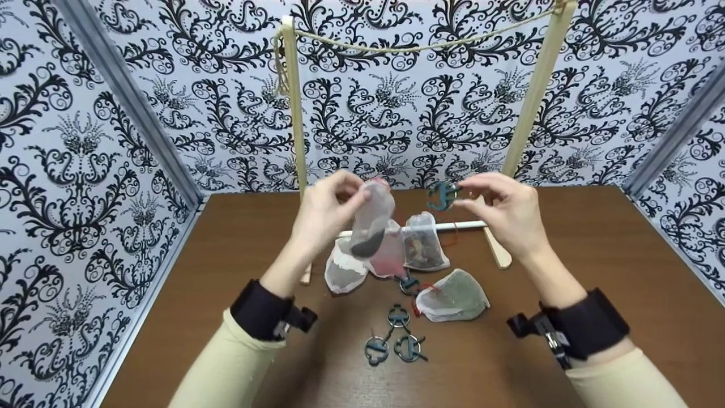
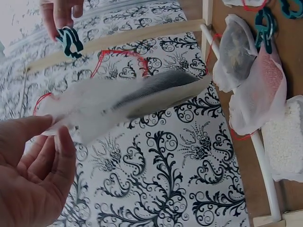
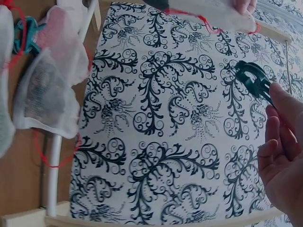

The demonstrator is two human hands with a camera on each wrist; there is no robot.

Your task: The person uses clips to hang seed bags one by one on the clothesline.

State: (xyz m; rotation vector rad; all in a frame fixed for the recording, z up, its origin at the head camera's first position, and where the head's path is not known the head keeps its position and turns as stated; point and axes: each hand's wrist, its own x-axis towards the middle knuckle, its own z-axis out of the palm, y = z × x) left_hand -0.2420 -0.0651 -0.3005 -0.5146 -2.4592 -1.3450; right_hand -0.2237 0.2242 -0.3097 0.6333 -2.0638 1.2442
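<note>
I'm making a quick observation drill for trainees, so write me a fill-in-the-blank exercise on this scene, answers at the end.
1. In the head view, the clip pinched by the right hand is to the ____ of the mesh bag pinched by the left hand.
2. Apart from the pinched one, the head view shows ____ other mesh bags.
3. The rope hangs between two posts made of ____.

Missing words: right; four; wood.
</note>
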